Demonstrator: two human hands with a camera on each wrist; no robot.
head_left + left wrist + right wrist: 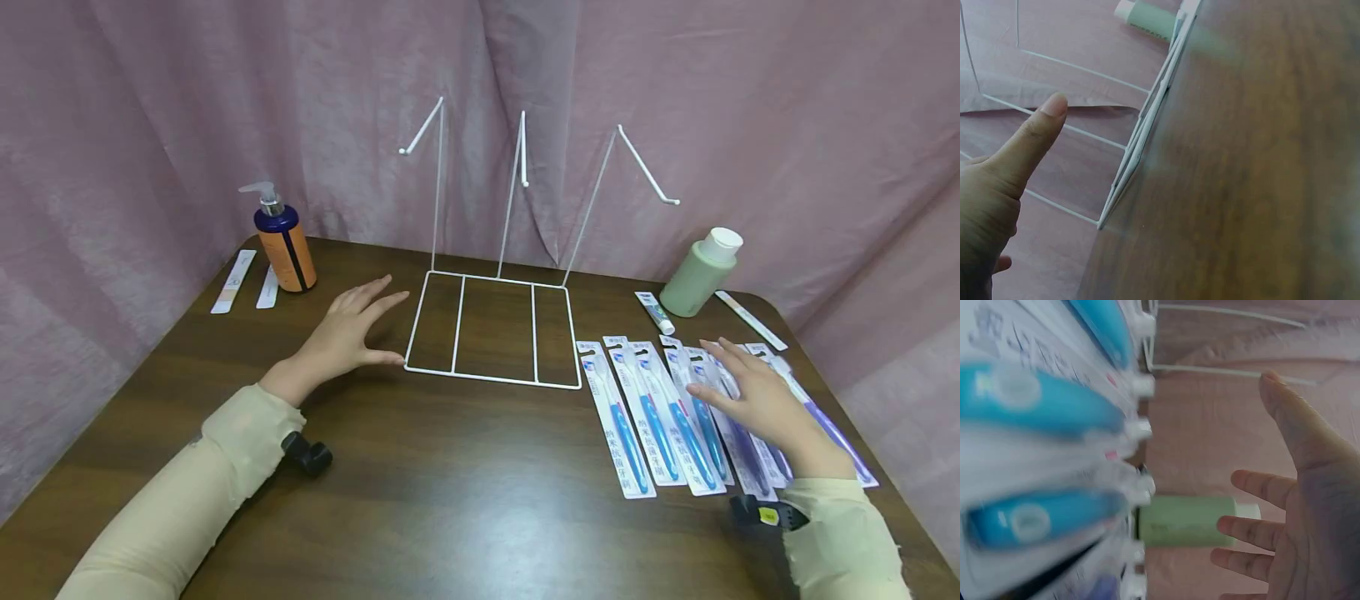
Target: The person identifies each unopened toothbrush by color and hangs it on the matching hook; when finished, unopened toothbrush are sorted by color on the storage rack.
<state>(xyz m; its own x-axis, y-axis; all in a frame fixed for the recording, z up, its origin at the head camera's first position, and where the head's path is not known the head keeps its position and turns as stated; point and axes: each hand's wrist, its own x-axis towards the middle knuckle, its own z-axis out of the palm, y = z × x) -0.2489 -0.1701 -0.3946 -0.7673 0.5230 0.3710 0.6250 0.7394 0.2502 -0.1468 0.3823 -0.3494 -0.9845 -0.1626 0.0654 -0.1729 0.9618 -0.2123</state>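
The left hand [341, 333] is spread and holds nothing, its thumb by the near left corner of the white wire rack with three tall hooks [493, 378]; I can't tell if they touch. A soft hold there should keep the rack steady. Just right of it lie long, flat packs of blue and purple toothbrushes [617, 417]. The right hand [768, 404], well apart from the left, is over them, gripping nothing. Some packs overlap, so pinching one by its edge should work best.

Around, from the left: two slim white packets [233, 282], an orange pump bottle with a dark blue top [287, 254], a small white-and-blue tube [654, 312] that could get bumped, a pale green bottle with a white cap [693, 279], and a thin white packet [752, 320].
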